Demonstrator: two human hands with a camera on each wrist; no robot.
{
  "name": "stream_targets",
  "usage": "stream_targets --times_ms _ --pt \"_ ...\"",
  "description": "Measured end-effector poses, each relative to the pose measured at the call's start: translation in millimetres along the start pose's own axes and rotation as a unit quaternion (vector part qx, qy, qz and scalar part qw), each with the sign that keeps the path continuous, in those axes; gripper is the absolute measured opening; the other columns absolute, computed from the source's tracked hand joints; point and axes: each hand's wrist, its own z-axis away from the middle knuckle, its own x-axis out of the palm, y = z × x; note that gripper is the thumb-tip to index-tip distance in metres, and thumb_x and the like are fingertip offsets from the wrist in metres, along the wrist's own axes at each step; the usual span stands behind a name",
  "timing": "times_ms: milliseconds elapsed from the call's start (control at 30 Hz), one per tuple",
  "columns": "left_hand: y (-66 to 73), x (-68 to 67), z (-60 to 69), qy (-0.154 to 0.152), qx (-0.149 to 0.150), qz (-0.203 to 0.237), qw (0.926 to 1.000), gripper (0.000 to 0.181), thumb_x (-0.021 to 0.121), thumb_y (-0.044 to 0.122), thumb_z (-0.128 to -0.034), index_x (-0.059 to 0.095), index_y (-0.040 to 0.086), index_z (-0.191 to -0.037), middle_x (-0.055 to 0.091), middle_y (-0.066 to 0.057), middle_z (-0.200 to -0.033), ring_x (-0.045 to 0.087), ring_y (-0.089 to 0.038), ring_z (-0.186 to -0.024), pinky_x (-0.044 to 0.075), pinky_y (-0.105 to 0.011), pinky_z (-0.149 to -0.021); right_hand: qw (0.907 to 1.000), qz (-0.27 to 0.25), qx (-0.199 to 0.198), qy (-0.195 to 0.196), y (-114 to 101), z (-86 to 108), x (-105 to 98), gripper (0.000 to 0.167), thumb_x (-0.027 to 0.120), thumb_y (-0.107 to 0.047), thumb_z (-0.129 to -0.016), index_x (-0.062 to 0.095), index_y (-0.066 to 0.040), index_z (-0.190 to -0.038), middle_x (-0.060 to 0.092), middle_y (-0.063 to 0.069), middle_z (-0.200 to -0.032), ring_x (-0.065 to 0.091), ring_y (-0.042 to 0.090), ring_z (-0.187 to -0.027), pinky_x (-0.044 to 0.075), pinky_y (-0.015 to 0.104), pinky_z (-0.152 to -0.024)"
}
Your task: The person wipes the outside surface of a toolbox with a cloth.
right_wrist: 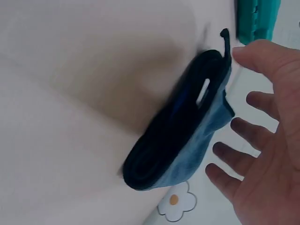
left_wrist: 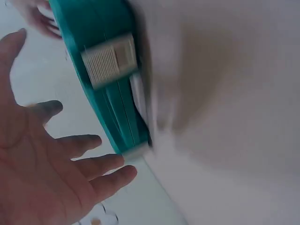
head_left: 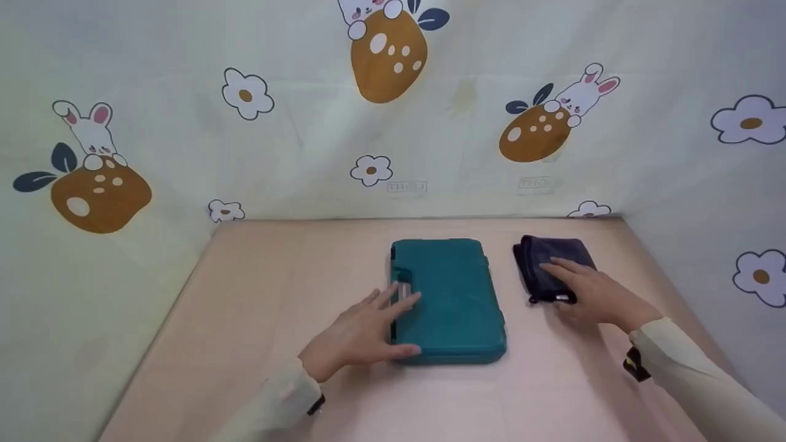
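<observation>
A teal plastic case (head_left: 451, 301) lies flat on the table, its handle side facing left. Over that left edge my left hand (head_left: 359, 331) spreads its fingers, and the left wrist view shows them beside the case with a pale latch (left_wrist: 110, 61) on its side; contact cannot be made out. To the right lies a folded dark blue cloth pouch (head_left: 556, 250) with a cord end and a small white tag (right_wrist: 203, 93). My right hand (head_left: 595, 298) hovers at its near right side, fingers extended and apart from the cloth in the right wrist view.
The pale pinkish tabletop (head_left: 276, 294) carries both things, with a gap between case and pouch. A hanging cloth printed with rabbits and flowers (head_left: 295, 153) encloses the back and both sides.
</observation>
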Motion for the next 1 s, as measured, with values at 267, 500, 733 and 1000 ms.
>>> stream_targets --times_ms 267,500,733,1000 --pt "21.1 28.3 -11.7 -0.025 0.001 -0.011 0.9996 0.09 0.072 0.062 -0.087 0.026 0.04 -0.161 0.007 -0.008 -0.169 0.012 -0.048 -0.148 0.038 -0.064 -0.102 0.998 0.025 0.04 -0.043 12 -13.9 10 0.091 0.08 -0.012 -0.083 0.031 -0.007 -0.159 0.021 0.033 -0.159 0.021 0.064 -0.137 0.025 0.077 -0.101" --pt "19.8 35.2 -16.3 -0.009 -0.007 0.015 0.9998 0.094 0.07 0.062 -0.0879 0.017 0.041 -0.163 0.003 -0.011 -0.169 0.013 -0.054 -0.145 0.042 -0.063 -0.1 0.9956 0.035 0.066 -0.056 12 -27.7 19 0.087 0.078 -0.017 -0.085 0.032 -0.008 -0.159 0.023 0.034 -0.158 0.021 0.068 -0.134 0.022 0.077 -0.102" --pt "18.4 35.4 -15.5 -0.017 -0.009 0.042 0.9989 0.094 0.069 0.064 -0.0879 0.015 0.043 -0.162 -0.004 -0.009 -0.169 0.008 -0.054 -0.146 0.038 -0.061 -0.104 0.9979 0.05 0.04 -0.004 17 -34.3 27 0.078 0.071 0.001 -0.088 0.037 -0.005 -0.157 0.034 0.034 -0.153 0.037 0.063 -0.13 0.036 0.073 -0.096" --pt "15.2 34.7 -14.7 -0.022 -0.011 0.05 0.9985 0.095 0.069 0.063 -0.0876 0.014 0.043 -0.162 -0.008 -0.007 -0.169 0.005 -0.054 -0.146 0.037 -0.063 -0.104 0.9941 0.092 0.022 0.052 21 -42.8 38 0.069 0.065 0.014 -0.084 0.044 0.005 -0.149 0.046 0.032 -0.145 0.051 0.056 -0.121 0.042 0.066 -0.097"
